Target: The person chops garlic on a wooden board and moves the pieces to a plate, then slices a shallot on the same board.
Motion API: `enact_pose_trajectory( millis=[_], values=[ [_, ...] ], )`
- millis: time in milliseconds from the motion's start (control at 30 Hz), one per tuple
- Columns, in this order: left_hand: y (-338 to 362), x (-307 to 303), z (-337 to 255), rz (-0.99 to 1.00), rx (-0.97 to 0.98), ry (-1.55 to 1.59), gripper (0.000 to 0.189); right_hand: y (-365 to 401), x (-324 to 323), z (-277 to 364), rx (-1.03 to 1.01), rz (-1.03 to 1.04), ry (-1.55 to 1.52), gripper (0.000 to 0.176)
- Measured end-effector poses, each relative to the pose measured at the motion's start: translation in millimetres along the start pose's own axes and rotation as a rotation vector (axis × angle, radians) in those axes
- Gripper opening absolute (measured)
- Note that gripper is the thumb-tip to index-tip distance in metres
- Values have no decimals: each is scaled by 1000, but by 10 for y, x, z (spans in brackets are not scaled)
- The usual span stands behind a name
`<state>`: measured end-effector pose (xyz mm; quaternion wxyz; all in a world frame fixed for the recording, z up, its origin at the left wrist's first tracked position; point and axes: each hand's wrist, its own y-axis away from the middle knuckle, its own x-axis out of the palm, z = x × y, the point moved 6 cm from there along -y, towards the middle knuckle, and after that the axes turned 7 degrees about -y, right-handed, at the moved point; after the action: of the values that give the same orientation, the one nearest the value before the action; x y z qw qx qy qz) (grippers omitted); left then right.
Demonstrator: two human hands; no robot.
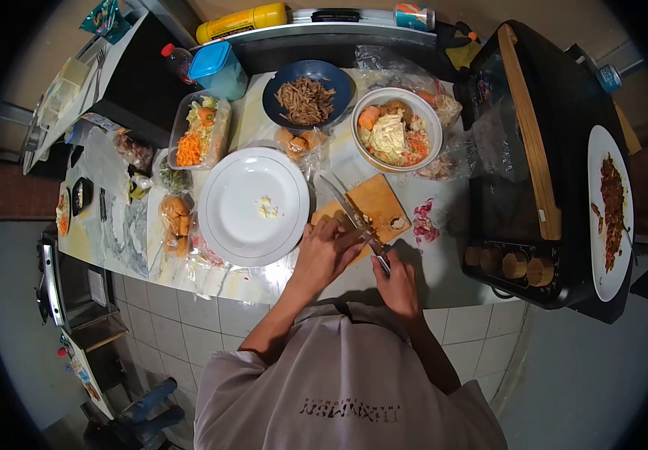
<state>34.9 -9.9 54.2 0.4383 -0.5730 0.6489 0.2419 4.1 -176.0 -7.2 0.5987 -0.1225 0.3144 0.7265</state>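
Observation:
My right hand (397,286) is closed around the handle of a kitchen knife (350,206), whose blade slants up and left across a wooden cutting board (378,196). Beside the blade, the fingers of my left hand (327,253) are curled down over the board's near left part; whatever lies under them is hidden. Small brown chopped bits lie along the blade, and a pale round piece (397,223) rests near the board's right corner. Reddish-pink shreds (426,221) are scattered on the table just right of the board. To the left stands a large white plate (222,195) with a few pale crumbs.
Behind the board are a white bowl of mixed food (435,146), a dark bowl of brown strips (269,105) and a bag of round brown pieces (299,142). A container of shredded vegetables (222,124) stands farther left. A black oven (489,206) borders the right, bearing an oval plate (598,255).

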Motion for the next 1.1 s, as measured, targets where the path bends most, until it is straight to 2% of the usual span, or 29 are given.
enact_pose_trajectory(
  millis=[67,167,300,500,600,700,767,1000,1100],
  values=[
    [36,21,-38,17,42,-58,23,3,-15,46,-112,-91,25,24],
    [21,74,-13,28,17,-69,23,8,5,14,-121,-122,85,25],
    [-38,128,-10,52,-10,-74,21,-30,24,-47,-106,-68,33,24],
    [-147,188,-53,33,55,-181,18,-52,-10,-48,-113,-80,54,23],
    [-206,221,-71,88,31,-138,14,-89,-15,-64,-126,-87,63,23],
    [-232,158,-103,6,29,-111,14,-113,-27,-86,-136,-66,11,24],
    [-234,84,-22,20,-106,-99,14,-126,8,-138,-86,-16,25,26],
    [-249,226,153,37,-153,-99,14,-142,19,-163,-103,-51,52,28],
    [-327,269,131,121,-233,-80,18,-149,6,-199,-112,-51,18,29]
  ],
)
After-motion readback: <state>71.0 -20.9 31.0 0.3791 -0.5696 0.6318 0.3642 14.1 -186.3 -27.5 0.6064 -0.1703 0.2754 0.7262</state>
